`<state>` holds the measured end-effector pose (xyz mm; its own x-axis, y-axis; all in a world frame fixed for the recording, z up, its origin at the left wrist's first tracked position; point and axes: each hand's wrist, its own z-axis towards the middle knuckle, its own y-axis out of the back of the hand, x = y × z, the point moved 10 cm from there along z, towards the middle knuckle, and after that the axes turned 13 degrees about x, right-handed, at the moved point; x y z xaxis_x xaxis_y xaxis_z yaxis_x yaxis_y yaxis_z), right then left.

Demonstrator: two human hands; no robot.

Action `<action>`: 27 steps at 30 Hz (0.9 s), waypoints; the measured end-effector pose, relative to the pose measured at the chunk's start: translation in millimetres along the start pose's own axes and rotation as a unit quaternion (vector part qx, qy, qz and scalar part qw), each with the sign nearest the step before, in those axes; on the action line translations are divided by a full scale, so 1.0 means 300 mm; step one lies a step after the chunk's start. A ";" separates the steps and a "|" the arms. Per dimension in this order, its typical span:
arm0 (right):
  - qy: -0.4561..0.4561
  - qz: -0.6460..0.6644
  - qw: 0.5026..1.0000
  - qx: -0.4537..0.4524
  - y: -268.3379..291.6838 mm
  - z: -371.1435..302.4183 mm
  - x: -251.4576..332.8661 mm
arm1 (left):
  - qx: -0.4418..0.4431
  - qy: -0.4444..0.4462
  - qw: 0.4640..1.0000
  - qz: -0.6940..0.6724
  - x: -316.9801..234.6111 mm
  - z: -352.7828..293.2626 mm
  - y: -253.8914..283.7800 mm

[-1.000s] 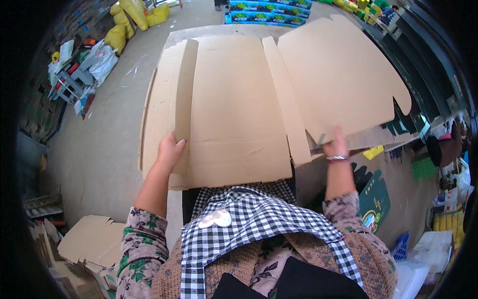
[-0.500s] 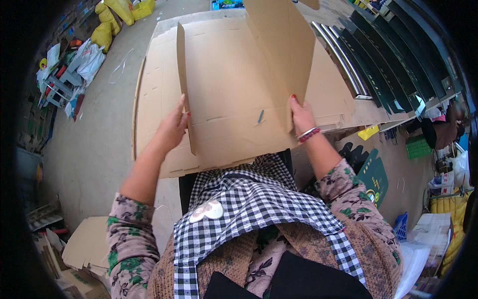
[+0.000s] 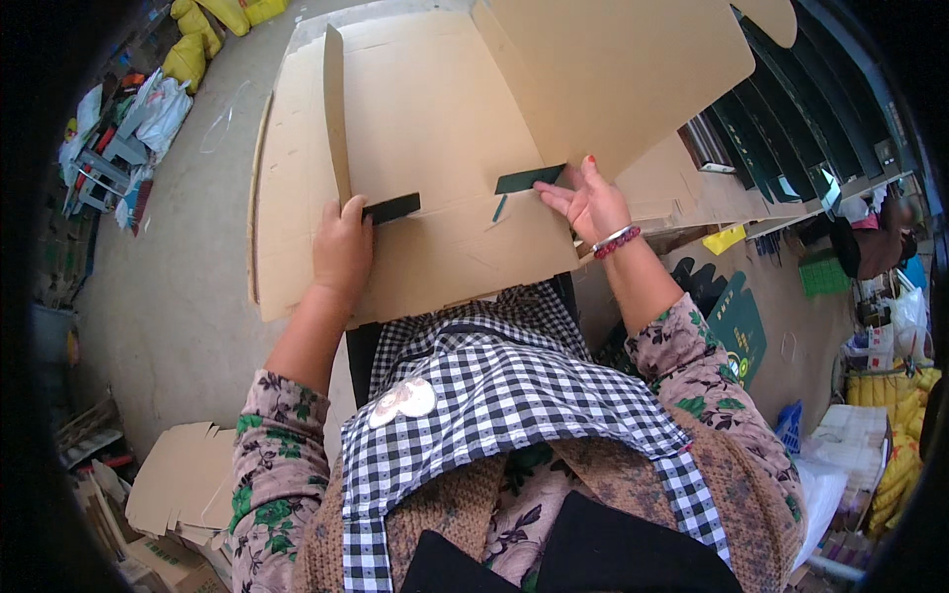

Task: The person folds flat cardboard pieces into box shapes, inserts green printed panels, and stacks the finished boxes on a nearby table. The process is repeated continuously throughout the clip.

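Note:
A partly folded cardboard box (image 3: 435, 109), plain brown inside, lies in front of me with its side walls raised. My left hand (image 3: 343, 247) is closed round the near end of the narrow left wall (image 3: 336, 119), beside a small dark green end flap (image 3: 392, 209) bent inward. At the other side, my right hand (image 3: 590, 206) has its fingers stretched out, palm partly up, touching a second dark green flap (image 3: 529, 179) at the base of the tall right panel (image 3: 633, 69). A thin green sliver (image 3: 499, 208) lies on the cardboard between the hands.
More flat cardboard (image 3: 662, 183) lies under and to the right of the box. Dark green panels (image 3: 791, 119) are stacked at the far right. A green printed board (image 3: 736, 331) stands low at my right. Yellow sacks (image 3: 186, 59) and folded cardboard (image 3: 183, 474) are on the floor at left.
The two dark green end flaps now point inward between the walls. The tall right panel leans further outward. My right hand has opened its fingers, and my left has closed round the wall's end.

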<state>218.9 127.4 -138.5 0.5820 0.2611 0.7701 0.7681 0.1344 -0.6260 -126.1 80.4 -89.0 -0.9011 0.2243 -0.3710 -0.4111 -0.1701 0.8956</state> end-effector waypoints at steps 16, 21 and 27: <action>-0.064 -0.137 0.988 -0.024 -0.024 -0.079 -0.067 | 0.219 -0.075 0.972 0.024 -0.076 -0.150 0.087; -0.115 -0.327 0.938 0.029 0.001 -0.065 0.047 | 0.161 0.079 0.956 -0.232 0.097 -0.041 0.029; -0.049 -0.329 0.943 -0.020 0.037 -0.068 0.059 | 0.205 0.297 0.916 -0.173 0.157 0.069 -0.026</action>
<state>243.0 114.1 -129.3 -0.0497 0.2217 0.9738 0.9649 0.2624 -0.0105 -162.5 112.1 -108.2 -0.6925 -0.3854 -0.6099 -0.7101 0.2147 0.6706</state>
